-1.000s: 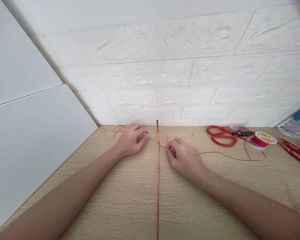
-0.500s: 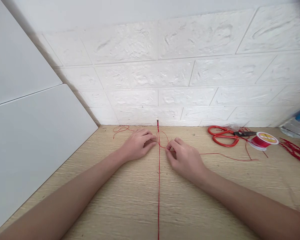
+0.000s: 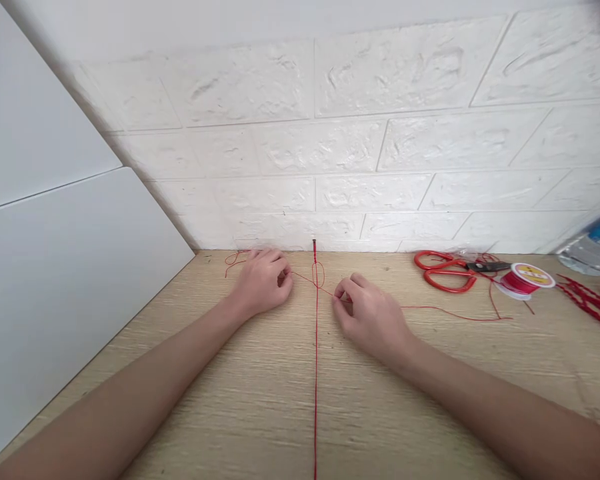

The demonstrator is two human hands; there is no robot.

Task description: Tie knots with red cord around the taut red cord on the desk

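A taut red cord [image 3: 316, 373] runs from a short knotted red piece [image 3: 315, 253] at the wall's foot down toward me. Across it lies a thinner red thread [image 3: 304, 276], forming a small loop at the cord just below the knotted part. My left hand [image 3: 265, 283], left of the cord, pinches one side of this thread. On the right, my right hand [image 3: 365, 308] pinches the other side between thumb and forefinger. The thread's tail [image 3: 445, 311] trails from the right hand over the table; the other tail curls behind the left hand.
Orange-handled scissors [image 3: 447, 272] lie at the back right beside a spool of red thread [image 3: 523, 281]. Braided red cords [image 3: 593, 303] and a clear plastic container [image 3: 593, 247] are at the far right. A white panel [image 3: 80, 267] borders the left; a white brick-patterned wall [image 3: 345, 147] stands behind.
My left hand has moved left, drawing the thread out, and the loop beside the cord has become smaller. My right hand stays nearly in place, still pinching the thread.
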